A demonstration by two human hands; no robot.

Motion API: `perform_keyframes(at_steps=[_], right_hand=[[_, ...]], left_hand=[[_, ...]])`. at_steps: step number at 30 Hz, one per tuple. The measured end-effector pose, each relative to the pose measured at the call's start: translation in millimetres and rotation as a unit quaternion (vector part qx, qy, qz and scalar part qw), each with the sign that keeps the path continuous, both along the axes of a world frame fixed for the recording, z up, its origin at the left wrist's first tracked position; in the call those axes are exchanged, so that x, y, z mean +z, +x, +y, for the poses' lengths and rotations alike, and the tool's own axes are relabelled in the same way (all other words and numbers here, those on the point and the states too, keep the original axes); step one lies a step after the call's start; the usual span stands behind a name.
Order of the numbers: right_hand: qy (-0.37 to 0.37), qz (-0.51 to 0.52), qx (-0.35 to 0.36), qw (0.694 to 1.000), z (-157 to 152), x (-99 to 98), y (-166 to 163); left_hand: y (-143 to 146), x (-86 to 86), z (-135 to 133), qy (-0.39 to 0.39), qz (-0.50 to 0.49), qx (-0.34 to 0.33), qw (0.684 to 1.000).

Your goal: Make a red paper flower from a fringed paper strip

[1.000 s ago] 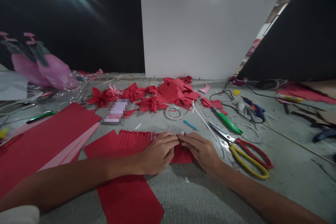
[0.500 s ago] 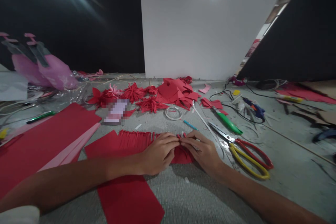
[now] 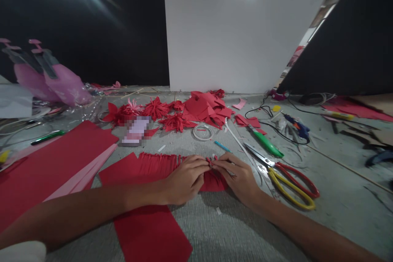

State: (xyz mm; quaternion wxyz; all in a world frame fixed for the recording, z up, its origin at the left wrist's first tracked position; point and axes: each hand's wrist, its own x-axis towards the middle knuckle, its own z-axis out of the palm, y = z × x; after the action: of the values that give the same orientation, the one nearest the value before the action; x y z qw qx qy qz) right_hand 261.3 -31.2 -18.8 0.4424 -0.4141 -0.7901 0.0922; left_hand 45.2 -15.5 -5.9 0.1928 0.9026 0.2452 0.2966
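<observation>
A red paper strip cut into a fringe (image 3: 159, 166) lies flat across the grey work surface, its cut ends pointing away from me. My left hand (image 3: 188, 178) rests over its right part, fingertips pinching some of the fringe ends. Right beside it, my right hand (image 3: 238, 174) pinches the neighbouring fringe ends with thumb and fingers, and the fingertips of both hands almost meet. Exactly what sits between the fingertips is hidden. Under my left forearm lies a plain red paper sheet (image 3: 153, 233).
Scissors (image 3: 270, 166) with red and yellow handles and a green cutter (image 3: 267, 143) lie right of my hands. Beyond are a roll of white tape (image 3: 203, 132), red paper flowers (image 3: 175, 122) and a blue glue gun (image 3: 299, 129). Large red sheets (image 3: 61, 159) lie left.
The fingers of my right hand have shifted very slightly at the fringe ends. My left hand and the surrounding things stay where they were.
</observation>
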Motion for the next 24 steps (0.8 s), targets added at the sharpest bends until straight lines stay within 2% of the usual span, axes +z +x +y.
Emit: perform_keyframes(at_steps=[24], right_hand=[[0.01,-0.005,0.001,1.0,-3.0,10.9,-4.3]], left_hand=[[-1.4,0.7,0.5,-0.009,-0.015,-0.004,1.0]])
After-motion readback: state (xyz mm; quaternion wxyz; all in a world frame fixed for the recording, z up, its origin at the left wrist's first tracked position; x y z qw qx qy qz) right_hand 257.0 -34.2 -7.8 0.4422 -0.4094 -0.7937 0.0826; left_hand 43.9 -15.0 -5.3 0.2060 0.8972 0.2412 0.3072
